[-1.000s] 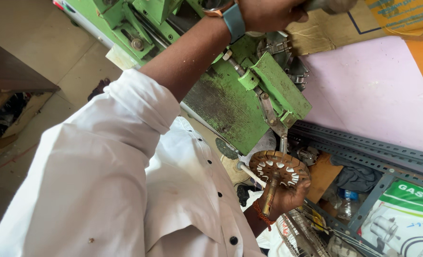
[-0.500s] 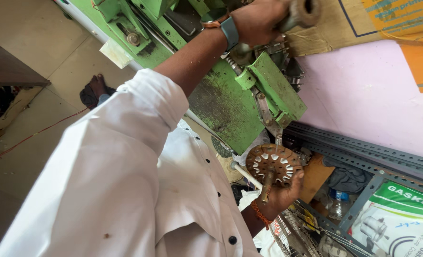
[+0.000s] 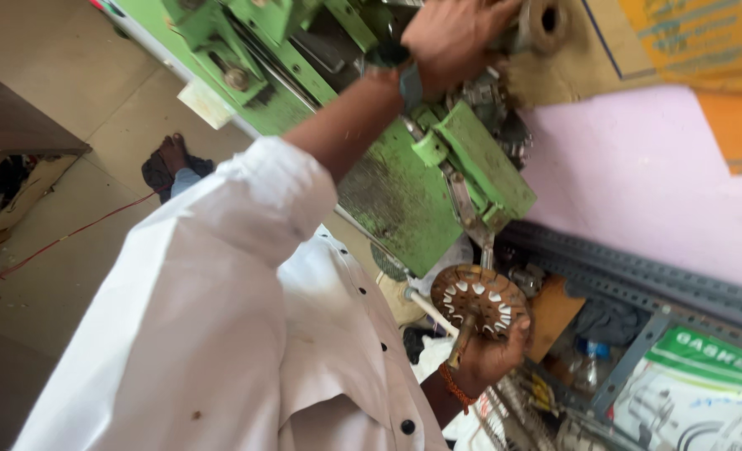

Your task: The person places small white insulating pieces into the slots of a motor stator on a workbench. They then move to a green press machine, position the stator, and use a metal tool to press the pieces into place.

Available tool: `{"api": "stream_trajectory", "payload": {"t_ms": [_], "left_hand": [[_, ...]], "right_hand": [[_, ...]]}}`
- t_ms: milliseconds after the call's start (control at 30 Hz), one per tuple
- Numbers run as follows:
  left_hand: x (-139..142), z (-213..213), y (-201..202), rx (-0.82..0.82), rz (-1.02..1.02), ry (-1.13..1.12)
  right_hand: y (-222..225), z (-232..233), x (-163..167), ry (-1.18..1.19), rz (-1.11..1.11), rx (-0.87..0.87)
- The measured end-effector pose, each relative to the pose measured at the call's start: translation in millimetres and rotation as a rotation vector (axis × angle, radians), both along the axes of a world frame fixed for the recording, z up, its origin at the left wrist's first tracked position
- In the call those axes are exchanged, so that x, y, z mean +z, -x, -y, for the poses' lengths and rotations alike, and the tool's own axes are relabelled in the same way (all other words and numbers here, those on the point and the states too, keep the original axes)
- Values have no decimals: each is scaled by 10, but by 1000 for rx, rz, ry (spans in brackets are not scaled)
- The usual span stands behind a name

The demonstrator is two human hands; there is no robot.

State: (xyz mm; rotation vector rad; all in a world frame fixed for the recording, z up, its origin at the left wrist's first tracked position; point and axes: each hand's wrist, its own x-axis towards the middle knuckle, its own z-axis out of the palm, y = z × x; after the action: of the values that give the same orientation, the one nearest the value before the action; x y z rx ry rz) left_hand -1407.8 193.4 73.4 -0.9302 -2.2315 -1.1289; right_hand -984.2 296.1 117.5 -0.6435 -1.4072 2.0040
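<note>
My left hand (image 3: pixel 453 40), with a blue watch on its wrist, is closed around the round lever handle (image 3: pixel 545 22) at the top of a green hand press (image 3: pixel 404 192). My white sleeve is rolled up to the elbow. Lower down, my right hand (image 3: pixel 490 361), with a red thread at the wrist, grips the shaft of a rusty round slotted rotor core (image 3: pixel 480 299). The core sits just below the press's narrow metal tool (image 3: pixel 486 246), its slotted face turned towards me.
A grey slotted-angle metal rack (image 3: pixel 638 280) runs along the pink wall (image 3: pixel 663 175), with a printed box, bottles and parts below it. Cardboard (image 3: pixel 638 42) leans at the top right. A foot (image 3: pixel 170 154) and a red wire (image 3: pixel 53 246) are on the tiled floor at left.
My left hand has come lower in the view with the lever handle, whose round end now shows. My right hand keeps the rotor core under the press tool.
</note>
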Motion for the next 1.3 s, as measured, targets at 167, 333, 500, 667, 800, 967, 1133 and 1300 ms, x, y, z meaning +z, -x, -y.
{"api": "stream_trajectory", "payload": {"t_ms": [167,333,500,667,800,967,1133,1300], "left_hand": [[190,1057,-609,-133,443,117],[59,2319,-1101,-219,487,221],[-129,3084,-1296,-130,609,242],[-353,3495,-1140,62,642,146],[-412,3672,-982,178,638,3],[-446,3705,-858,176,638,-13],[-553,3696,-876,186,665,11],[-673,3736,-950,328,618,7]], "right_hand": [[635,111,219,-121,-137,46],[2002,550,458,-455,-413,192],[3359,1224,507,-350,-511,66],[3873,1663,369,-553,-417,196],[4168,1768,195,-547,-431,175],[4227,1932,-169,-549,-389,137],[3807,1480,-336,-769,-401,-58],[1930,230,-434,-1187,12,-499]]}}
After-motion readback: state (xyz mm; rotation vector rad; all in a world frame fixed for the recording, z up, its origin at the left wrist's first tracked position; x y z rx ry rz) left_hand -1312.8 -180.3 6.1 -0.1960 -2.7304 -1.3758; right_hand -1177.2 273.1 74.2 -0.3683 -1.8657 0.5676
